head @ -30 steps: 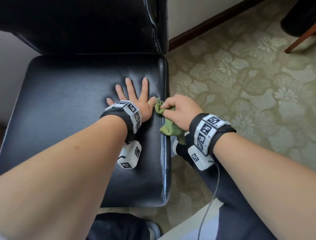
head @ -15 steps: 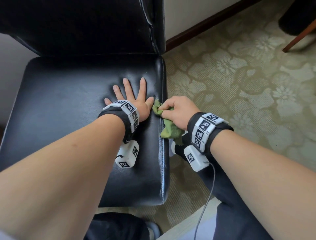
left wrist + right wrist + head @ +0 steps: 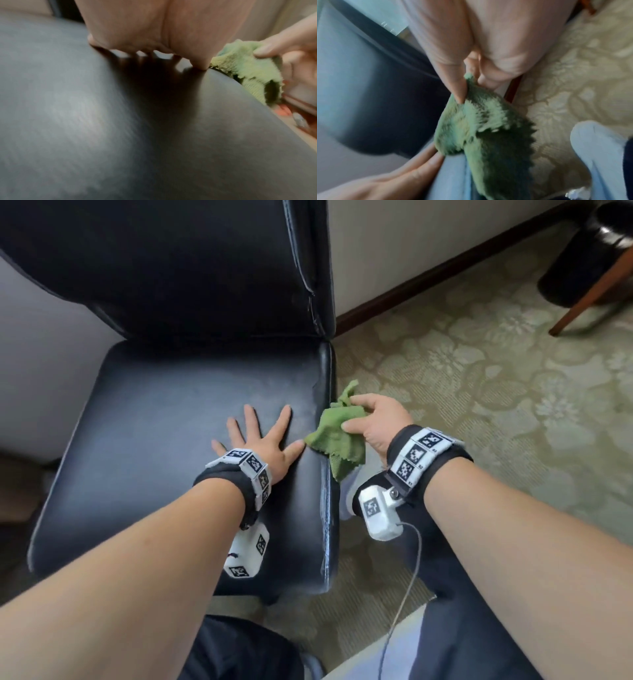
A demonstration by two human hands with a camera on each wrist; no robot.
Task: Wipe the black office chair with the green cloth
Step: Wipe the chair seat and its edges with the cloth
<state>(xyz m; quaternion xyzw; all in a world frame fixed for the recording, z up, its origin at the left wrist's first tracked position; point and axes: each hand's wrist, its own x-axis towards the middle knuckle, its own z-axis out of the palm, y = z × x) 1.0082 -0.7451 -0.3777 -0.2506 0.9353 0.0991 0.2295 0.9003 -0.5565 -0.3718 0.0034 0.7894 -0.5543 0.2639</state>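
The black office chair (image 3: 164,412) fills the left of the head view, its seat (image 3: 85,121) glossy and its backrest upright behind. My left hand (image 3: 262,436) lies flat on the seat near the right edge, fingers spread and straight. My right hand (image 3: 373,419) pinches the crumpled green cloth (image 3: 337,436) between thumb and fingers, just above the seat's right edge. Part of the green cloth (image 3: 481,129) hangs down over the seat's side. In the left wrist view the green cloth (image 3: 243,67) sits beside my left thumb.
Patterned green carpet (image 3: 496,392) covers the floor to the right. A wooden chair leg (image 3: 589,292) and a dark round object (image 3: 579,251) stand at the far right. A white wall with dark skirting (image 3: 428,273) runs behind. My dark-trousered legs (image 3: 445,628) are below.
My right hand has lifted and turned, raising the cloth off the seat's edge, so it now hangs looser. My left hand stays flat on the seat. The view has shifted.
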